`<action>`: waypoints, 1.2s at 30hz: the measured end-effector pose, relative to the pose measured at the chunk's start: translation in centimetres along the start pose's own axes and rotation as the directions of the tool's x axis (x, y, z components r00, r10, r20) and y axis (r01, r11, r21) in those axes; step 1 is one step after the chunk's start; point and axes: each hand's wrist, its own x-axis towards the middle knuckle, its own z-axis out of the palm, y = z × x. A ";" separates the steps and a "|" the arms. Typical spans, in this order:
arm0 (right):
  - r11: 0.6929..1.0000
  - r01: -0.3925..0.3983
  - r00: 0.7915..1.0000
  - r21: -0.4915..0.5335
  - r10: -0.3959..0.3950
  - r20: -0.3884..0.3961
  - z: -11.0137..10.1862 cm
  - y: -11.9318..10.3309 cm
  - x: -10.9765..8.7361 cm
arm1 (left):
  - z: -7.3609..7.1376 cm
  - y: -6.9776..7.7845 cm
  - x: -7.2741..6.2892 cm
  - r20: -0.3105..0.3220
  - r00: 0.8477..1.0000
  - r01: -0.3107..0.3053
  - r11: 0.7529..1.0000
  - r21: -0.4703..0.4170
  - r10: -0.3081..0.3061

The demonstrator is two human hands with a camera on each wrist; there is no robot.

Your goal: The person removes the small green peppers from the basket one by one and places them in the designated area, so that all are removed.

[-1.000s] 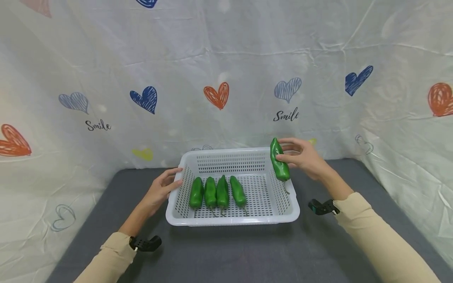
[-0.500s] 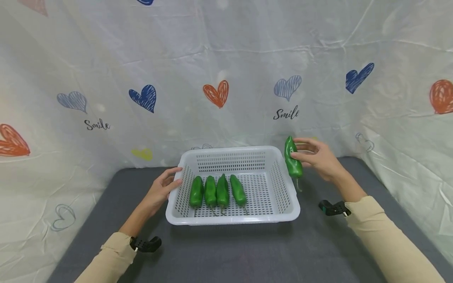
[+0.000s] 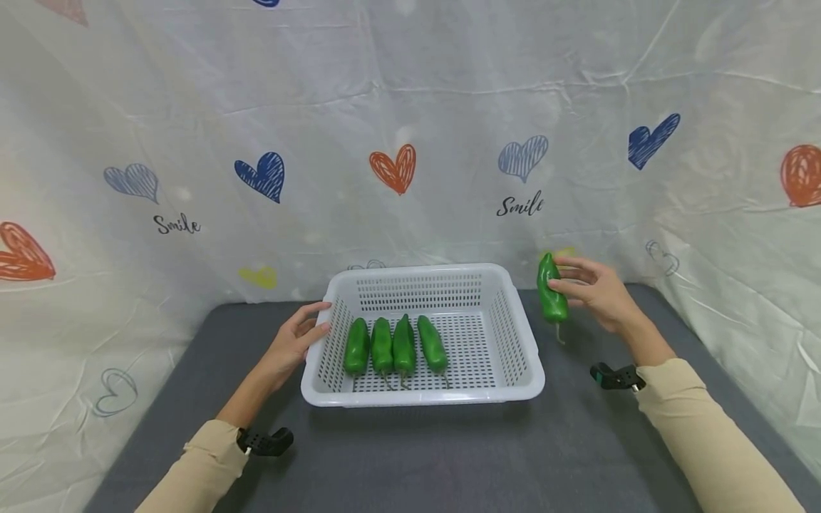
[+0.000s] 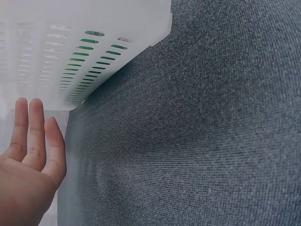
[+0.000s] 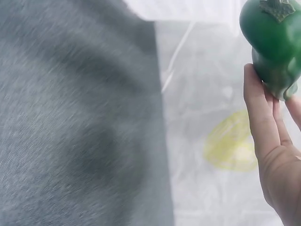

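To the right of the white plastic basket (image 3: 423,397), my right hand (image 3: 606,296) pinches a long green chili pepper (image 3: 551,293) between thumb and fingers. The pepper's tip points up and its stem hangs down, above the dark cloth. In the right wrist view the pepper (image 5: 273,37) shows stem end foremost, with the fingers (image 5: 261,113) against its lower part. My left hand (image 3: 288,349) rests at the basket's left rim. Seen from the left wrist, its fingers (image 4: 35,129) extend fairly straight by the basket's slotted outer wall (image 4: 94,61).
Inside the basket, several green chili peppers (image 3: 403,348) lie side by side toward the left, stems to the front. A dark grey cloth (image 3: 423,463) covers the table. Behind it hangs a pale sheet (image 3: 321,142) printed with hearts.
My right hand has carried the pepper rightward, from over the basket's right rim to beyond it, and slightly lower. The left hand and basket have stayed put.
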 end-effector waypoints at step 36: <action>0.957 -0.133 0.988 -0.256 0.147 0.036 1.4 5.9 1.8 | -0.2 -0.2 0.1 0.004 1.000 0.001 1.000 0.030 -0.002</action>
